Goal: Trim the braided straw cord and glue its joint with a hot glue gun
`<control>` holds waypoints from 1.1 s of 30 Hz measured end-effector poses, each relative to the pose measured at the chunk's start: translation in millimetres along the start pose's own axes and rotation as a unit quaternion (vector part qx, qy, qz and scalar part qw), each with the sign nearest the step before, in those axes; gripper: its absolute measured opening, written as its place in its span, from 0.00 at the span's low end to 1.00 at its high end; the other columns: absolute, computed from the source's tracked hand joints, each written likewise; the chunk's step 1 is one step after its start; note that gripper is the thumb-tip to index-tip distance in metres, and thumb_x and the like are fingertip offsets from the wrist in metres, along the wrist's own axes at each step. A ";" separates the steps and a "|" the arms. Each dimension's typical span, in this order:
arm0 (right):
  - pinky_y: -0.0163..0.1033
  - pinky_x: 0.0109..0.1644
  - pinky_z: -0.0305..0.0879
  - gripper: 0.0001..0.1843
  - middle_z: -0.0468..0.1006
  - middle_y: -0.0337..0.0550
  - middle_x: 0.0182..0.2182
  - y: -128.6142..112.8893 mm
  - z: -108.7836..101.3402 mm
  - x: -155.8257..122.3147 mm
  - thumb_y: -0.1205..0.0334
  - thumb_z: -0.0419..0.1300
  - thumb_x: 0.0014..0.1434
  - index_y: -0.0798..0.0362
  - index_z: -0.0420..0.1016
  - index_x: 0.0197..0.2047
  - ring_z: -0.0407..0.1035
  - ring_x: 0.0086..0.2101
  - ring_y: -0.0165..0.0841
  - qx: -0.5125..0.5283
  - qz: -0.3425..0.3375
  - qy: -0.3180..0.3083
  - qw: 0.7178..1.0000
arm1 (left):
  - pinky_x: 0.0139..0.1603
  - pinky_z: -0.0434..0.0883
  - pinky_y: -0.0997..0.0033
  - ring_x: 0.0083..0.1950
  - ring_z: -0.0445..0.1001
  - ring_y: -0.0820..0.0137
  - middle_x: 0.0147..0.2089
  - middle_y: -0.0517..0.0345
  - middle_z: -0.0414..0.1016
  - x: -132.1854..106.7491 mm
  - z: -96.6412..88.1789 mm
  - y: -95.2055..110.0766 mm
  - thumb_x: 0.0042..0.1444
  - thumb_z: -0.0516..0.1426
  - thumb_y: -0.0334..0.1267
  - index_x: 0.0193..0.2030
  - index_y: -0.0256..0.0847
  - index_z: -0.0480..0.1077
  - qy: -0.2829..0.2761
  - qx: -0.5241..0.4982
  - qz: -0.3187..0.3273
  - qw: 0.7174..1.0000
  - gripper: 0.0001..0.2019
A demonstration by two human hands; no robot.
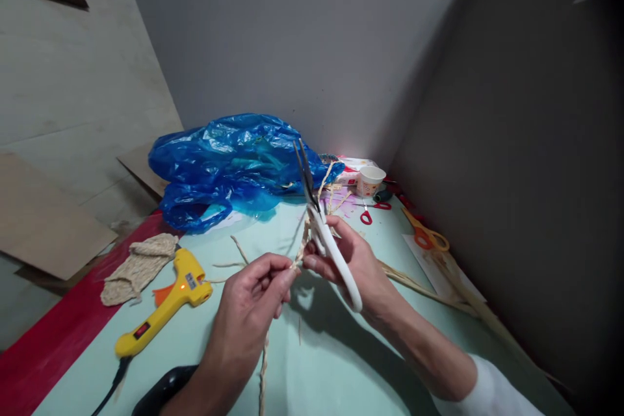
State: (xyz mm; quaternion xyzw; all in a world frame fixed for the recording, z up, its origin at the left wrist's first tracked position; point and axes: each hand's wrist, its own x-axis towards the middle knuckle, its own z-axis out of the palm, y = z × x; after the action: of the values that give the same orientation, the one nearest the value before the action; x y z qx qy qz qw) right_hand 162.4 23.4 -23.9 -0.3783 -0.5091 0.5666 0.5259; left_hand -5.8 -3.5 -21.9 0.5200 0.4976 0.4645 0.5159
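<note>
Thumb and fingers of my left hand (258,296) pinch a thin braided straw cord (303,244). One length of it rises between my hands, and another hangs below the left hand toward the near table edge. My right hand (348,257) is closed around white-handled scissors (331,250), their blades pointing up and slightly apart. The right fingertips also meet the cord close to the left ones; how firmly they grip it I cannot tell. On the left lies a yellow glue gun (168,305), its small light glowing, beside a folded woven straw piece (139,266).
A blue plastic bag (234,156) bulges at the back. Behind my right hand are a paper cup (370,181) and red-handled scissors (368,216). Orange-handled scissors (429,234) and long straw strands (458,283) lie right. A dark object (168,387) sits near my left forearm.
</note>
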 end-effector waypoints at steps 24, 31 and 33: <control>0.41 0.34 0.59 0.37 0.65 0.42 0.31 -5.7 -62.2 -27.1 0.77 0.54 0.44 0.53 0.62 0.60 0.60 0.32 0.38 -0.605 -0.320 -0.067 0.726 | 0.29 0.69 0.79 0.31 0.73 0.73 0.32 0.61 0.79 -5.7 3.4 7.2 0.40 0.67 0.33 0.29 0.47 0.85 0.223 -0.031 0.021 0.974 0.08; 0.42 0.35 0.60 0.36 0.67 0.43 0.32 -7.1 -66.1 -26.9 0.77 0.55 0.47 0.55 0.61 0.62 0.60 0.32 0.38 -0.624 -0.335 -0.047 0.705 | 0.38 0.73 0.78 0.36 0.75 0.70 0.30 0.62 0.79 -6.3 7.1 7.9 0.43 0.67 0.34 0.24 0.48 0.82 0.201 -0.053 0.048 0.977 0.03; 0.42 0.35 0.61 0.36 0.68 0.44 0.32 -7.1 -66.4 -26.5 0.76 0.55 0.48 0.55 0.62 0.61 0.61 0.32 0.38 -0.626 -0.339 -0.047 0.701 | 0.38 0.73 0.78 0.36 0.75 0.70 0.31 0.62 0.79 -6.2 8.3 8.9 0.43 0.67 0.33 0.24 0.47 0.82 0.201 -0.063 0.047 0.976 0.04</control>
State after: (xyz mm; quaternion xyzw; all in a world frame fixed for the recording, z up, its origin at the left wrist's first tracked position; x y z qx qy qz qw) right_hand 232.1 8.8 -32.8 -0.3949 -0.8644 -0.0824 0.3001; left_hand 2.4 -10.0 -13.2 0.4054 0.5353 0.6140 0.4148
